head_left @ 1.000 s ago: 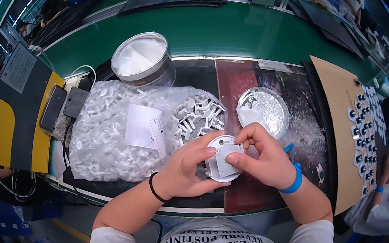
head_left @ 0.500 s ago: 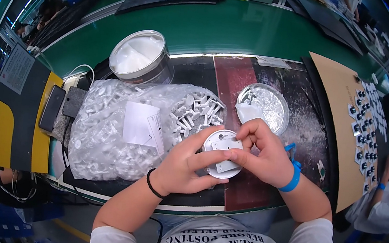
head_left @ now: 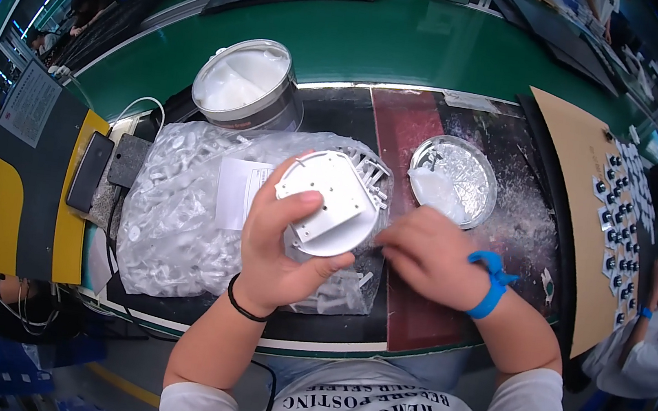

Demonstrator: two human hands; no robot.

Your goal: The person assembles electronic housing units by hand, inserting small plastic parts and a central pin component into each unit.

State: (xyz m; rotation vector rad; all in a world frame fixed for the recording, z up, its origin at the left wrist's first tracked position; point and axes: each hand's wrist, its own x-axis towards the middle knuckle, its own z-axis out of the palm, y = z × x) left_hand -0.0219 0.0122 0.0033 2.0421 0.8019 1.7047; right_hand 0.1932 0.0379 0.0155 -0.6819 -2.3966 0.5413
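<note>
My left hand (head_left: 274,248) grips a round white plastic housing (head_left: 334,227) by its edge. A raised, squarish block with small holes faces up on it. To its right, apart from the housing, is my right hand (head_left: 437,260), over the red strip. Its fingers are curled together, and whatever lies between them is hidden. Beneath and beside my left hand spreads a clear plastic bag (head_left: 171,219) full of small white stemmed parts, some showing at its mouth. Beyond my right hand lies a round silver lid (head_left: 482,179) bearing a soft white lump (head_left: 436,192).
A tin of white paste (head_left: 262,115) stands behind the bag. At left are a yellow and grey machine (head_left: 36,186) and a phone-like dark slab (head_left: 91,172). On the right, cardboard (head_left: 568,202) holds rows of small black-and-white parts (head_left: 619,216). A green surface (head_left: 349,40) runs behind.
My left hand has raised and tilted the housing, moving it left over the bag. My right hand has let go of the housing and drawn apart from it.
</note>
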